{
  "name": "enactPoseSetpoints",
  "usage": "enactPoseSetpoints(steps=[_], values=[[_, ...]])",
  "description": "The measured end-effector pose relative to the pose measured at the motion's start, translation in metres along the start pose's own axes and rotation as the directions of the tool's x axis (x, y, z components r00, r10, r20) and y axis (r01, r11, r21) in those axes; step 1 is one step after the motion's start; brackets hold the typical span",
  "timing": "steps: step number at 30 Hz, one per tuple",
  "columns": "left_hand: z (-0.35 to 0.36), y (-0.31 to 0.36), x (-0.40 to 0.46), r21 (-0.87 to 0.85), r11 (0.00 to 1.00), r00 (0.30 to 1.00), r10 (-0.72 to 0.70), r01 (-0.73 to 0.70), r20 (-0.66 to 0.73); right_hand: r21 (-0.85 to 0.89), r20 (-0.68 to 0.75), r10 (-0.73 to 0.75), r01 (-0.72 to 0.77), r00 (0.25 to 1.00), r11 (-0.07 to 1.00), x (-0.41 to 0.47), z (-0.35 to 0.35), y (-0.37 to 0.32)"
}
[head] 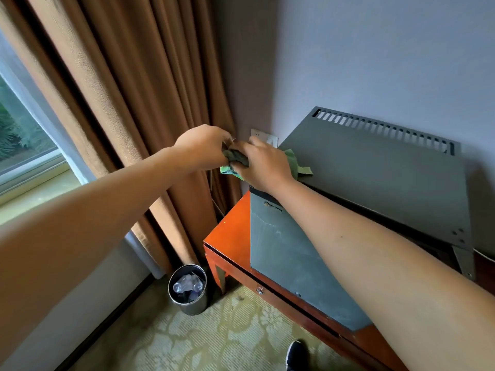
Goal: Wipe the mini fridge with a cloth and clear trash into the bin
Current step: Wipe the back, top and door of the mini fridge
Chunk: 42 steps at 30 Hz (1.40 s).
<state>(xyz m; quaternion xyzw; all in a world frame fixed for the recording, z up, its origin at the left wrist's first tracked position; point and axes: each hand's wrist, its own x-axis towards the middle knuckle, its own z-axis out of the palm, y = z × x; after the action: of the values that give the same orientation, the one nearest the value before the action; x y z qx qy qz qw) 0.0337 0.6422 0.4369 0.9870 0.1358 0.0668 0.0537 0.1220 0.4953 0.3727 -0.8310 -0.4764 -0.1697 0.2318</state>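
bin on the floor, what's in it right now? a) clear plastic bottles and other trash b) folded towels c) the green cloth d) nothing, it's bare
a: the round metal bin beside the orange table's leg holds clear plastic bottles, while the green cloth is up at the mini fridge.

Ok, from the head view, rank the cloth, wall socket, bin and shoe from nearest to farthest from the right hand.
1. Cloth: gripped in the right hand.
2. Wall socket: just behind, on the wall.
3. Bin: on the floor, lower left.
4. Shoe: bottom edge, on the carpet.
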Motion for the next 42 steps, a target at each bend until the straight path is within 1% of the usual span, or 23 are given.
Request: enactPoseSetpoints(steps=[3,5,13,16,20,23,29,37,42], values=[[0.000,0.010,-0.012,0.026,0.999,0.998,0.038,-0.037,-0.046,-0.011,-0.044,-0.018,0.017,0.999,1.000,-0.013,-0.006,0.000],[0.000,0.019,-0.019,0.034,0.998,0.997,0.056,-0.054,-0.052,-0.047,-0.039,-0.019,0.017,0.999,0.999,-0.022,-0.010,0.000],[0.004,0.060,-0.042,0.074,0.996,0.999,0.047,-0.047,-0.005,-0.147,-0.037,-0.026,0.020,0.999,0.989,-0.067,-0.023,0.006],[0.002,0.082,-0.049,0.101,0.994,0.999,0.036,-0.037,0.012,-0.107,-0.024,-0.044,0.041,0.999,0.993,-0.080,-0.034,0.015],[-0.006,0.116,-0.057,0.199,0.979,0.999,0.031,-0.038,0.038,0.030,0.006,-0.047,0.047,0.999,0.998,-0.096,-0.053,0.023],[-0.010,0.137,-0.060,0.238,0.970,0.998,0.028,-0.039,0.051,0.057,0.044,-0.052,0.049,0.998,0.997,-0.107,-0.067,0.030],[0.001,0.181,-0.069,0.173,0.984,0.998,0.039,-0.046,0.045,0.022,0.062,-0.029,0.027,0.998,0.999,-0.139,-0.097,0.061],[0.015,0.240,-0.075,0.093,0.994,0.992,0.044,-0.054,0.116,-0.077,0.090,0.047,-0.040,0.995,0.996,-0.188,-0.133,0.094],[0.021,0.262,-0.084,0.044,0.996,0.988,0.067,-0.073,0.137,-0.051,0.113,0.121,-0.115,0.986,0.992,-0.213,-0.150,0.098]])
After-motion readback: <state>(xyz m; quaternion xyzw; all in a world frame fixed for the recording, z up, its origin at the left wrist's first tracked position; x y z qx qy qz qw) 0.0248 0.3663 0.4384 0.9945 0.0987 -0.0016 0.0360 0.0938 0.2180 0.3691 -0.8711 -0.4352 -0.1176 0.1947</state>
